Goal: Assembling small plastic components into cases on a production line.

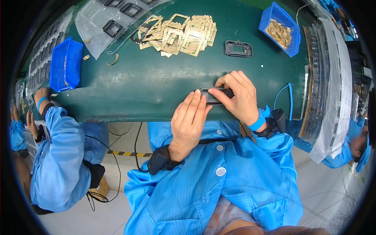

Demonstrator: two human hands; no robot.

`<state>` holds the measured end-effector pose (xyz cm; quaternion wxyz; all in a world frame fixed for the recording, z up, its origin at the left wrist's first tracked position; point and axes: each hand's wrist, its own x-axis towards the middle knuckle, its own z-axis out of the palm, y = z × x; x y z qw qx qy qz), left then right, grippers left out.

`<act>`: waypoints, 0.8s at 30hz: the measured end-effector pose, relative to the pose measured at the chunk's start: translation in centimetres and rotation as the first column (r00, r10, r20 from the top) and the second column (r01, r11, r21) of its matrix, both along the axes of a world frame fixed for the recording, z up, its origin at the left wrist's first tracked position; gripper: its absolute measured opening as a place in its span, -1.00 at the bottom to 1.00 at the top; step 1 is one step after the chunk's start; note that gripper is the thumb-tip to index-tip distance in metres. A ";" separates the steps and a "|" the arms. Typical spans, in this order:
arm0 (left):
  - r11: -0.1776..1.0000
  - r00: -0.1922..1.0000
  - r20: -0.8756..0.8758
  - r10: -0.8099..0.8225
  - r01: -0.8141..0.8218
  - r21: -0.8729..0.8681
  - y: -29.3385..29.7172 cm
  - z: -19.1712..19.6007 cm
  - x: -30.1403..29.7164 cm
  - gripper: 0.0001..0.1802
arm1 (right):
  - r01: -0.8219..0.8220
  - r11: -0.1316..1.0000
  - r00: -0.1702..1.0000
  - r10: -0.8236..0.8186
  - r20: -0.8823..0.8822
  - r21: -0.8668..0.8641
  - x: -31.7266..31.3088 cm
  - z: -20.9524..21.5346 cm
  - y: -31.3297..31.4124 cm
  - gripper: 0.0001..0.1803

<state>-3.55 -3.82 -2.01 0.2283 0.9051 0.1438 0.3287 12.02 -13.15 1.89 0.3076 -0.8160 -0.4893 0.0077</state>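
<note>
Head view: dark housing (213, 97) sits between the hands near the counter (129, 92) edge, right hand (239, 97) pinching it with thumb and curled fingers, left hand (188, 126) touching it with straight, adjoining fingers, grip unclear; gray housing (234, 53) lies beyond right hand.

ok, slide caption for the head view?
Left grip and right grip on a dark housing near the edge of a green table, tan frames piled beyond.
</note>
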 end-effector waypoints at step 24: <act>1.000 0.999 -0.046 -0.007 0.006 -0.012 0.5 1.7 0.3 -0.68 | -0.197 0.976 0.951 0.213 -0.225 0.091 1.2 0.9 -2.5 -0.77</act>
